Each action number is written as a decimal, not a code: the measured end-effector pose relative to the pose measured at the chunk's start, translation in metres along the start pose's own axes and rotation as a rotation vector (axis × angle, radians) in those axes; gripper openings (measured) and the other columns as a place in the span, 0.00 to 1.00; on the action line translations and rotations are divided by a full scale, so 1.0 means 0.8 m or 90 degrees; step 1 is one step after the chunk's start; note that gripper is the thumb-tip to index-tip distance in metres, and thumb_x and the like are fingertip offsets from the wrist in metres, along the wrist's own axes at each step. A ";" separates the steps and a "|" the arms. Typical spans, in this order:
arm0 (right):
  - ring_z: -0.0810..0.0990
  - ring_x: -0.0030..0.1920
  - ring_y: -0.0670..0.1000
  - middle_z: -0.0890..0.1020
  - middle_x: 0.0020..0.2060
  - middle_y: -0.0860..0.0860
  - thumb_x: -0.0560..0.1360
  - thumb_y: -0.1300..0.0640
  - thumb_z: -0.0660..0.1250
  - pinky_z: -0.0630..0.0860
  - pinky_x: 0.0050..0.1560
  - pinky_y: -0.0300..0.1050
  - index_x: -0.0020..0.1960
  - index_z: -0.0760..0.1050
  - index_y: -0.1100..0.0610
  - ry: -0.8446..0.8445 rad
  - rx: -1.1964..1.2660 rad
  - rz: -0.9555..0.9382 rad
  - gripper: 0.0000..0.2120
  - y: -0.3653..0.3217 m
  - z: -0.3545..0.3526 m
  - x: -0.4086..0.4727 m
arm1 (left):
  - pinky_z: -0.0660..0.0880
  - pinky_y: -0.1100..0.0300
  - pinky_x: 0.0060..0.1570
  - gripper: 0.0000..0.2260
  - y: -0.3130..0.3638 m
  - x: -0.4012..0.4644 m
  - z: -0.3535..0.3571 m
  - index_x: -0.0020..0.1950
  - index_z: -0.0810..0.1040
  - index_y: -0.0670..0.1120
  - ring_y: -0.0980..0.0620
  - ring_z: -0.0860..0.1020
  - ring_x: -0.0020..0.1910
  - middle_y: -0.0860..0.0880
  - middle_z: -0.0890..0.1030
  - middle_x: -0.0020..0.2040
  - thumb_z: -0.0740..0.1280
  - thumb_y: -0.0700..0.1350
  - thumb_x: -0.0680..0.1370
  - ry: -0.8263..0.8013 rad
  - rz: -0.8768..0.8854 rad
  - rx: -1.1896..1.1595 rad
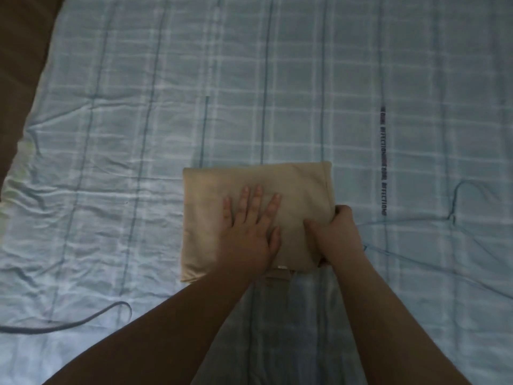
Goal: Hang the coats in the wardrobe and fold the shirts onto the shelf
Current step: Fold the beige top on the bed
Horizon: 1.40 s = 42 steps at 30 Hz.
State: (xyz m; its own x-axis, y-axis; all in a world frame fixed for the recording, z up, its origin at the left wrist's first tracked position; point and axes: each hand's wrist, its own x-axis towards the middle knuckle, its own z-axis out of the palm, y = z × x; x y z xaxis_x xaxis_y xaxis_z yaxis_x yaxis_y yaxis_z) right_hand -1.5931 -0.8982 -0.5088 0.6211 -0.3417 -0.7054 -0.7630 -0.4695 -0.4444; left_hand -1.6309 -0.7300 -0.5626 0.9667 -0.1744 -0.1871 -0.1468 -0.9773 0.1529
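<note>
On bed (pixel 111 134) — folded shirt (pixel 205 218) | left hand (pixel 249 229) flat | right hand (pixel 336 234) grips edge

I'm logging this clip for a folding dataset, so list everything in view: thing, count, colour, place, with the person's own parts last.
folded shirt: one, beige, on the bedsheet at centre, under both hands
bedsheet: one, pale blue check with darker stripes and a line of printed letters, fills most of the view
cord: one, dark, lies on the sheet at lower left
brown surface: one, upper left corner, unclear what it is
left hand: one, fingers straight, flat on the shirt
right hand: one, grips the shirt's right edge
</note>
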 end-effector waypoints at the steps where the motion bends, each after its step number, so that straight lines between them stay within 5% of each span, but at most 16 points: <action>1: 0.79 0.57 0.61 0.79 0.57 0.58 0.71 0.52 0.73 0.78 0.55 0.55 0.63 0.69 0.57 -0.025 0.014 0.002 0.25 -0.004 -0.003 -0.003 | 0.51 0.35 0.74 0.28 0.001 0.001 0.000 0.80 0.59 0.53 0.41 0.54 0.79 0.43 0.60 0.80 0.55 0.57 0.79 0.000 -0.001 0.004; 6: 0.83 0.48 0.54 0.83 0.48 0.49 0.69 0.58 0.70 0.81 0.51 0.61 0.57 0.73 0.47 -0.070 0.134 -0.078 0.18 -0.023 -0.005 -0.036 | 0.50 0.36 0.74 0.28 -0.002 -0.003 -0.004 0.80 0.58 0.52 0.42 0.54 0.80 0.44 0.59 0.80 0.54 0.56 0.80 0.006 0.008 -0.022; 15: 0.78 0.46 0.38 0.79 0.46 0.36 0.73 0.58 0.67 0.76 0.47 0.40 0.64 0.69 0.38 -0.051 0.057 -0.251 0.24 -0.105 0.016 -0.140 | 0.56 0.40 0.75 0.27 -0.076 -0.057 -0.041 0.79 0.59 0.48 0.41 0.58 0.78 0.41 0.63 0.78 0.54 0.51 0.80 0.038 -0.032 -0.125; 19: 0.79 0.59 0.55 0.79 0.62 0.50 0.74 0.54 0.67 0.75 0.58 0.47 0.78 0.53 0.39 -0.065 -0.078 -0.247 0.37 -0.125 0.081 -0.168 | 0.60 0.39 0.73 0.31 -0.118 -0.064 -0.056 0.80 0.58 0.44 0.40 0.58 0.78 0.41 0.62 0.78 0.57 0.51 0.77 0.041 -0.024 -0.156; 22: 0.76 0.64 0.56 0.73 0.70 0.53 0.76 0.50 0.66 0.72 0.63 0.47 0.80 0.46 0.45 -0.064 -0.101 -0.249 0.40 -0.126 0.135 -0.168 | 0.60 0.39 0.73 0.32 -0.151 -0.068 -0.066 0.79 0.59 0.40 0.38 0.57 0.78 0.38 0.62 0.78 0.56 0.50 0.76 0.054 -0.053 -0.185; 25: 0.77 0.62 0.55 0.75 0.68 0.53 0.76 0.51 0.66 0.72 0.60 0.43 0.80 0.47 0.48 -0.029 -0.084 -0.266 0.40 -0.129 0.180 -0.157 | 0.59 0.40 0.74 0.31 -0.178 -0.075 -0.083 0.78 0.61 0.37 0.38 0.56 0.78 0.37 0.60 0.78 0.57 0.43 0.75 0.114 -0.045 -0.252; 32: 0.80 0.53 0.55 0.80 0.60 0.54 0.79 0.52 0.60 0.76 0.56 0.52 0.78 0.54 0.48 -0.052 -0.165 -0.336 0.30 -0.122 0.237 -0.138 | 0.56 0.48 0.77 0.25 -0.210 -0.061 -0.118 0.77 0.63 0.42 0.47 0.53 0.80 0.44 0.62 0.78 0.50 0.40 0.80 0.187 -0.020 -0.416; 34: 0.81 0.51 0.55 0.81 0.57 0.56 0.81 0.54 0.54 0.77 0.52 0.51 0.74 0.64 0.55 0.019 -0.259 -0.432 0.22 -0.118 0.242 -0.137 | 0.56 0.49 0.77 0.22 -0.205 -0.045 -0.126 0.77 0.65 0.45 0.50 0.53 0.80 0.45 0.64 0.78 0.54 0.41 0.81 0.154 0.024 -0.437; 36: 0.78 0.59 0.57 0.77 0.62 0.61 0.79 0.57 0.48 0.71 0.62 0.48 0.68 0.71 0.63 0.022 -0.333 -0.504 0.23 -0.113 0.254 -0.130 | 0.55 0.46 0.77 0.21 -0.197 -0.028 -0.125 0.76 0.67 0.46 0.47 0.54 0.80 0.46 0.66 0.77 0.55 0.44 0.82 0.086 0.103 -0.412; 38: 0.68 0.66 0.58 0.70 0.66 0.65 0.81 0.59 0.45 0.60 0.69 0.48 0.69 0.65 0.66 0.017 -0.415 -0.551 0.21 -0.105 0.258 -0.135 | 0.55 0.42 0.76 0.23 -0.190 -0.012 -0.119 0.77 0.67 0.49 0.42 0.56 0.79 0.45 0.66 0.77 0.52 0.51 0.82 0.028 0.146 -0.333; 40: 0.59 0.74 0.60 0.62 0.75 0.62 0.82 0.56 0.51 0.46 0.73 0.41 0.77 0.56 0.63 -0.062 -0.383 -0.522 0.25 -0.094 0.246 -0.146 | 0.54 0.41 0.75 0.26 -0.186 0.000 -0.113 0.79 0.62 0.55 0.43 0.55 0.79 0.46 0.61 0.79 0.46 0.58 0.81 -0.059 0.131 -0.258; 42: 0.69 0.71 0.59 0.70 0.72 0.60 0.78 0.60 0.58 0.52 0.68 0.32 0.74 0.67 0.61 -0.157 -0.220 -0.515 0.24 -0.082 0.223 -0.156 | 0.52 0.43 0.76 0.28 -0.185 0.007 -0.102 0.80 0.56 0.58 0.43 0.53 0.79 0.46 0.56 0.81 0.39 0.61 0.80 -0.107 0.123 -0.212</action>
State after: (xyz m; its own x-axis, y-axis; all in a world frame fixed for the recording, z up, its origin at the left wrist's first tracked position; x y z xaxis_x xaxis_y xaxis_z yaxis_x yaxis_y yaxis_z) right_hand -1.6530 -0.6793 -0.4903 0.8566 0.3630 -0.3667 0.0088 -0.7209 -0.6930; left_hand -1.5869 -0.5768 -0.5066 0.8765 -0.3951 -0.2752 -0.2202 -0.8372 0.5006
